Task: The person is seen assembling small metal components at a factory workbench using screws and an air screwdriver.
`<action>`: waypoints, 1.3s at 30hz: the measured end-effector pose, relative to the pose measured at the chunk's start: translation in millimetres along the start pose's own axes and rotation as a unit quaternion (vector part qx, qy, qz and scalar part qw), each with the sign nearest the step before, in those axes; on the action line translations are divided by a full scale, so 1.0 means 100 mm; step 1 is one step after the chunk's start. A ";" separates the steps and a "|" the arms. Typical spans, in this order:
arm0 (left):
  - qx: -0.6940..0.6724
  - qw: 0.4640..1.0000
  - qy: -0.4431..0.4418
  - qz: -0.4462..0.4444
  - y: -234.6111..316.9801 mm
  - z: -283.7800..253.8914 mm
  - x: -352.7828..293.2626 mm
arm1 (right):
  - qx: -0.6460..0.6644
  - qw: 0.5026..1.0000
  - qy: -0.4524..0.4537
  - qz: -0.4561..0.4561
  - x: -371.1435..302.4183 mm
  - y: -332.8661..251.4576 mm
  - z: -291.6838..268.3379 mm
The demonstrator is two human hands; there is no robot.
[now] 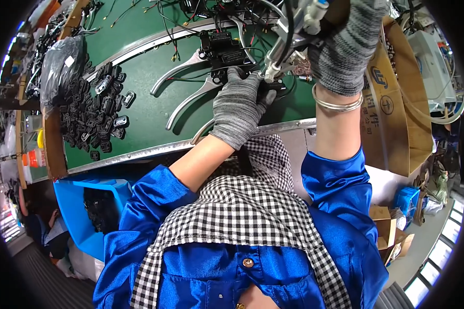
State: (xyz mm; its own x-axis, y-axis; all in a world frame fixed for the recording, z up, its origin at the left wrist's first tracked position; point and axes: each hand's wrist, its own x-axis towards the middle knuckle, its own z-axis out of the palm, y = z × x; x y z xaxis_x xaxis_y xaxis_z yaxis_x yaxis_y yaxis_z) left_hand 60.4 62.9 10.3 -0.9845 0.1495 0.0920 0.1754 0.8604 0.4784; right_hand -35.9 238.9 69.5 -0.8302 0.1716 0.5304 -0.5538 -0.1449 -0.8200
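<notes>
My left hand, in a grey striped knit glove, lies on the green bench with its fingers closed round a small black plastic part, mostly hidden. Held up at the right, my gloved right hand grips a metal power driver with hoses and a blue fitting. Its tip comes down beside my left fingertips; whether it touches the part is unclear. Just left of my left hand are curved silver levers, like brake levers, with black housings and thin wires.
A heap of small black plastic clamps covers the bench's left side, beside a dark plastic bag. A metal rail crosses the bench. A blue bin stands below left. At right are a brown paper sack and a white machine.
</notes>
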 end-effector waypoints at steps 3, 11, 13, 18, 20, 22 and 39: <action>0.009 1.000 0.013 0.015 -0.04 0.06 0.01 | 0.003 1.000 0.001 0.004 -0.09 -0.01 0.16; 0.007 0.999 0.026 0.018 -0.05 0.07 -0.02 | 0.011 1.000 0.003 0.017 -0.15 0.03 0.27; 0.016 0.998 0.057 0.025 -0.07 0.11 -0.02 | 0.012 1.000 0.003 0.017 -0.17 0.01 0.32; -0.017 0.997 0.070 -0.028 -0.01 0.09 -0.05 | 0.016 1.000 0.002 0.007 -0.11 -0.05 0.42; -0.029 0.998 0.036 -0.050 0.02 0.01 -0.04 | 0.024 1.000 -0.007 0.001 0.01 -0.05 0.43; -0.033 0.997 0.031 -0.067 0.03 -0.03 0.02 | 0.037 0.999 -0.021 -0.007 -0.02 -0.19 0.34; -0.019 0.996 0.068 -0.047 -0.53 -0.39 0.39 | 0.081 0.997 -0.007 -0.010 0.44 0.19 0.86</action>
State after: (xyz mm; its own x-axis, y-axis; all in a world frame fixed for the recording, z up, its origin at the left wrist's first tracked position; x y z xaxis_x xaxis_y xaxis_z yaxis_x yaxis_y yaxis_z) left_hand 12.6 4.7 22.4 -0.9871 -0.0008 0.1603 0.0843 0.8478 0.5236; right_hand -88.2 160.1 95.3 -0.8186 0.1627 0.5509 -0.5731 -0.2970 -0.7638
